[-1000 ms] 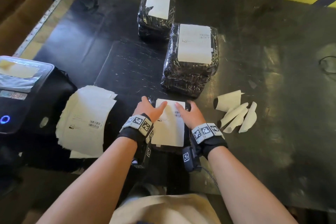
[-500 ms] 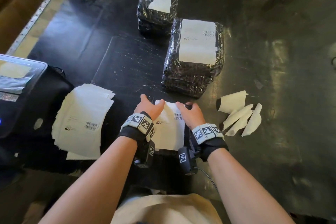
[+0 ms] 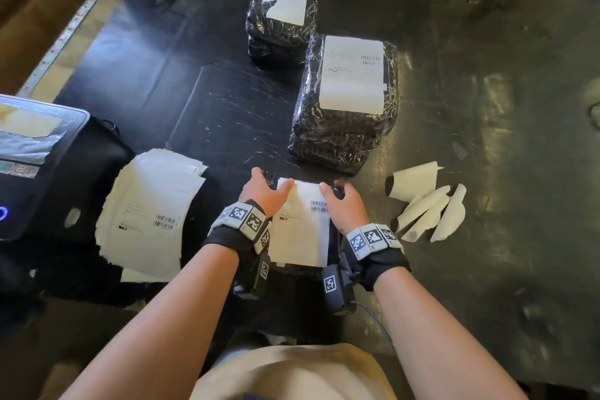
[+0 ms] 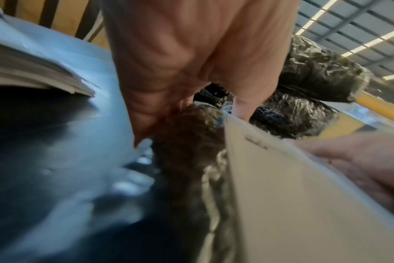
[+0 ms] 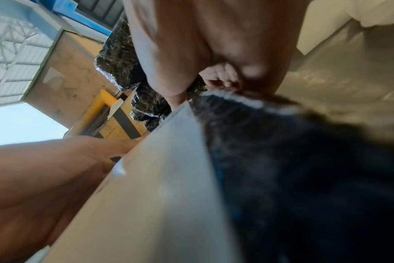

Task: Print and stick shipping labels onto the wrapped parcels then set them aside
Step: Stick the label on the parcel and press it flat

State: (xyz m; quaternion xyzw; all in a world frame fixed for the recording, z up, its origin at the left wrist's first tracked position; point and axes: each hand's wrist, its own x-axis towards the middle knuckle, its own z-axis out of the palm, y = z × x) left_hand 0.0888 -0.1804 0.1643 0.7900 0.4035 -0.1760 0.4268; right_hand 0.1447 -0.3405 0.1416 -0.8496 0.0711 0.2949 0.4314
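1. Dark, scuffed, glossy table top (image 3: 487,146), carrying everything below.
2. Near its front edge: black plastic-wrapped parcel with a white printed label (image 3: 300,227) on top. Landmark for the rest.
3. Just behind the landmark: larger black wrapped parcel with a white label (image 3: 344,107).
4. Farther behind: smaller black wrapped parcel, white label on top (image 3: 281,19).
5. Left of the landmark: loose stack of white label sheets (image 3: 149,214).
6. Farther left: black label printer (image 3: 42,169).
7. Right of the landmark: curled white backing strips (image 3: 428,204).
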